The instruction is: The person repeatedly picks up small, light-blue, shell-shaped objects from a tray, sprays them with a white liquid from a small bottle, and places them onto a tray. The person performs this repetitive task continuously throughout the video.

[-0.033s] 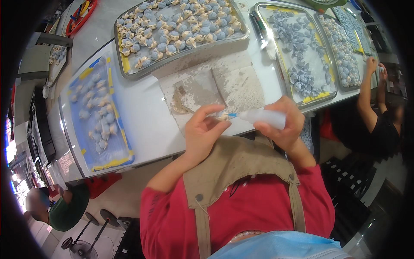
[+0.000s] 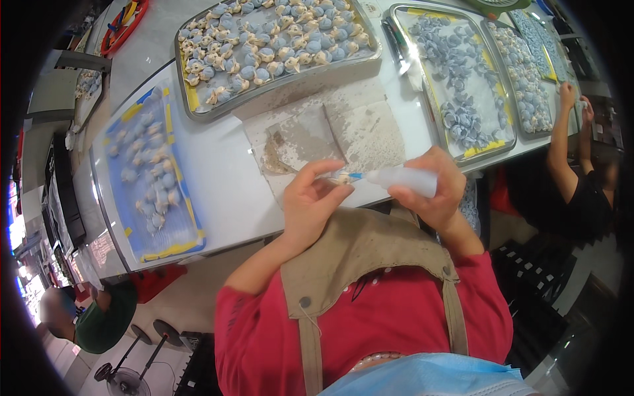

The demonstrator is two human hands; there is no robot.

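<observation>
Over the table's near edge, my left hand (image 2: 312, 201) pinches a small cream-coloured piece (image 2: 343, 178) between thumb and fingers. Its details are too small to tell. My right hand (image 2: 441, 188) is wrapped round a white squeeze bottle (image 2: 411, 179), tilted on its side. The bottle's blue nozzle tip (image 2: 356, 175) points left and meets or nearly meets the piece. Just beyond both hands lies a stained, creased sheet of cardboard (image 2: 370, 129), spotted with dried residue.
A metal tray (image 2: 228, 105) of blue-and-cream figurines stands behind the cardboard. At left lies a blue tray (image 2: 135, 247) with similar pieces. Another metal tray (image 2: 472, 155) at right holds grey-blue shell-like parts. A co-worker's arm (image 2: 561, 155) reaches in at far right.
</observation>
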